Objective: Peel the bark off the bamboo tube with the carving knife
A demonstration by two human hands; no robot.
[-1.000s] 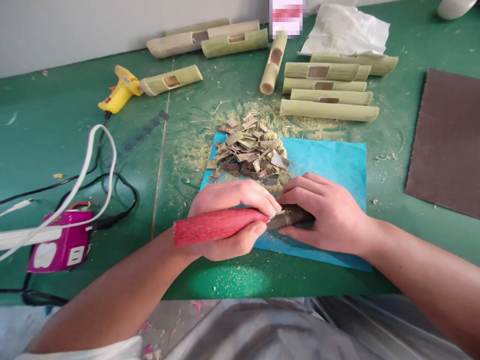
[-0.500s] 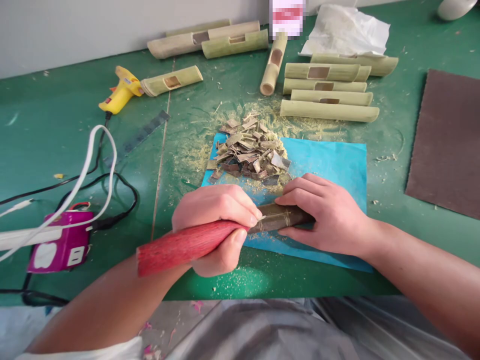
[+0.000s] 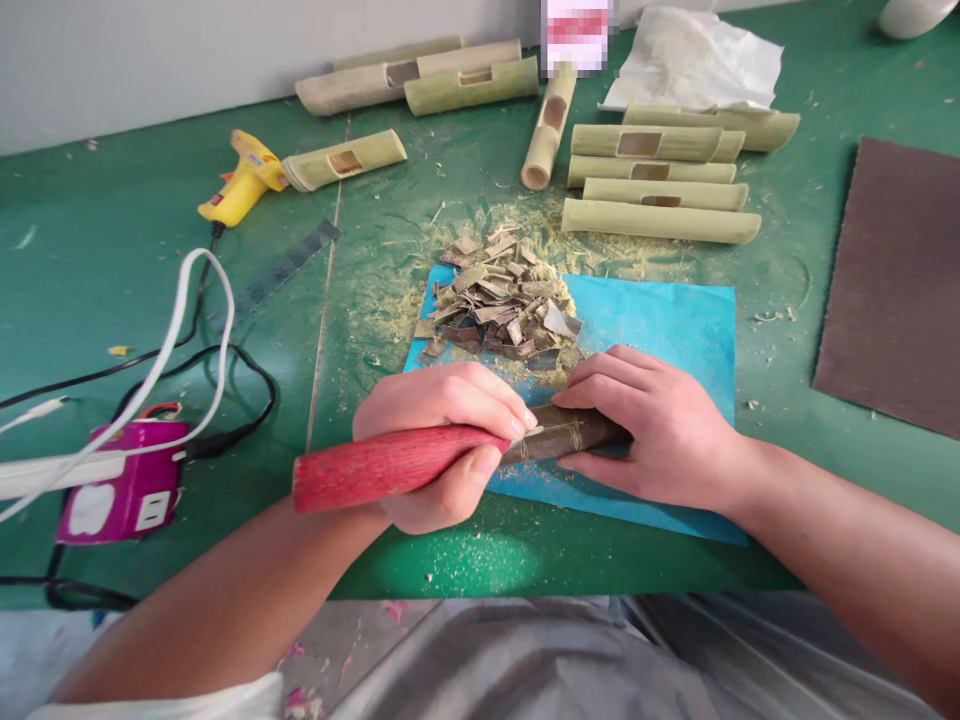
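Note:
My left hand [image 3: 439,440] is closed round a carving knife [image 3: 382,465] with a thick red handle. Its short tip points right and meets the surface of a dark bamboo piece [image 3: 551,432], where thin pale lines are scored. My right hand [image 3: 652,425] grips that bamboo from the right end, thumb on the near side and fingers on the far side. Under the bamboo lies a blue sheet [image 3: 660,320]. A heap of bamboo chips [image 3: 499,300] rests on the sheet's far left part, just beyond my hands. My palms hide both ends of the bamboo.
Pale bamboo tubes with cut windows [image 3: 660,220] lie at the back, near a crumpled white sheet [image 3: 697,60]. At left are a yellow glue gun [image 3: 244,180], a clear ruler [image 3: 289,265], cables and a purple power block [image 3: 120,480]. A dark mat [image 3: 896,290] lies right.
My left hand has shifted slightly right and up, and the knife's handle end has lifted, so it lies flatter. My right hand and the bamboo stay in place.

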